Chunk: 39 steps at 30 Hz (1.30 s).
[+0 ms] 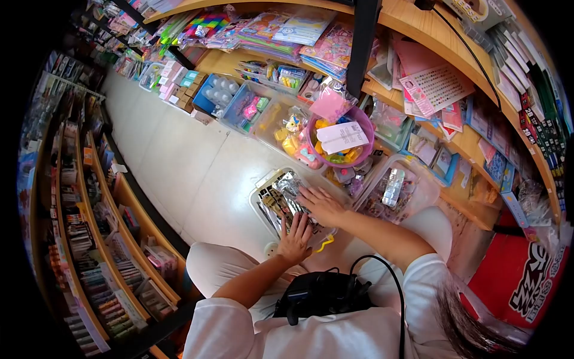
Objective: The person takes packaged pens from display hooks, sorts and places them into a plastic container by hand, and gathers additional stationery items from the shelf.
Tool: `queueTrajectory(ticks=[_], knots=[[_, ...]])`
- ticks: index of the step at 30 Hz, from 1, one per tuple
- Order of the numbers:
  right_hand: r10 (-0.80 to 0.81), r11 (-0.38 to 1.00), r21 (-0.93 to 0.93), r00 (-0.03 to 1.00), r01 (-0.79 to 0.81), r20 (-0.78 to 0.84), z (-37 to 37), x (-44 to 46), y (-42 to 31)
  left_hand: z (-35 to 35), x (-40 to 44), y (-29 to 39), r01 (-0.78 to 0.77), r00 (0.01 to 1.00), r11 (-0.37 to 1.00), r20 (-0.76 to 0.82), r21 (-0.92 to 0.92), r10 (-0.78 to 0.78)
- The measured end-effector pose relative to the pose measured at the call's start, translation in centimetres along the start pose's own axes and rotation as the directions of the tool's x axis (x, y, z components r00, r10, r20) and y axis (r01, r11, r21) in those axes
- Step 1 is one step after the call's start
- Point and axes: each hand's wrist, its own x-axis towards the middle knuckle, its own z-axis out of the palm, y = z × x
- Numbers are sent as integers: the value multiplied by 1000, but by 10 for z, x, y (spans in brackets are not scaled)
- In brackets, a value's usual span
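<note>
A clear plastic bin (255, 200) sits on the floor before my knees, filled with shiny silver and dark packets. My right hand (323, 207) lies over its right side, fingers spread and touching a crumpled silver packet (289, 185). Lower down, my left hand (295, 238) rests at the near side of the bin with its fingers stretched over the dark-and-gold packets (272, 204). Neither hand is wrapped round anything that I can see. What lies under both palms is hidden.
Right of the bin stands another clear bin (427, 186) with a silver packet inside. Behind are a purple basket (369, 139) of yellow pieces and several toy-filled boxes. Wooden shelves (412, 18) of stationery curve overhead; more shelves (98, 224) line the left. A red bag (496, 278) lies right.
</note>
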Motion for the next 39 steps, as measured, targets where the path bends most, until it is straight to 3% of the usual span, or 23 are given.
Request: queueTrajectory(ticks=[4, 9, 13, 16, 22, 24, 25, 27, 28, 29, 31, 34, 37, 39], knots=[[-142, 980, -140, 990, 140, -10, 24, 2, 7, -1, -4, -7, -21, 1000, 999, 5, 33, 21], [-72, 993, -98, 997, 70, -8, 39, 18, 11, 8, -6, -12, 22, 999, 1000, -45, 7, -22], [-73, 990, -119, 997, 74, 10, 33, 24, 12, 33, -8, -21, -8, 986, 982, -161, 189, 40], [-12, 1000, 8, 998, 12, 64, 21, 28, 6, -9, -2, -10, 23, 999, 995, 27, -99, -20], [74, 917, 392, 997, -72, 9, 15, 35, 9, 24, -4, -29, -94, 991, 969, -67, 228, 112], [157, 852, 520, 976, -58, -148, 21, 33, 11, -7, 3, -19, -95, 995, 995, -23, -26, 94], [284, 783, 596, 954, -175, -93, 11, 29, 7, -23, 7, -15, -87, 996, 985, 0, -152, 88], [510, 586, 713, 859, -386, 46, -19, 15, -5, -31, 19, -19, -69, 996, 986, -59, -151, 61], [583, 619, 705, 804, -346, -118, -16, 7, -6, -33, 29, -25, -64, 994, 985, -100, -159, 48], [643, 409, 806, 762, -427, 77, -12, -5, -3, -33, 38, -31, -59, 989, 983, -141, -171, 35], [613, -70, 830, 632, -554, 474, -2, -30, -1, -34, 54, -50, -45, 992, 991, -119, -129, 30], [445, -528, 580, 379, -621, 811, 16, -49, -16, -22, 64, -76, -45, 996, 994, -82, -103, 37], [408, -736, 460, 216, -497, 887, 14, -30, -36, -2, 58, -91, -73, 992, 990, -111, -118, 60], [369, -771, 501, 366, -392, 854, 13, -21, -39, 3, 59, -95, -79, 990, 987, -126, -138, 61]])
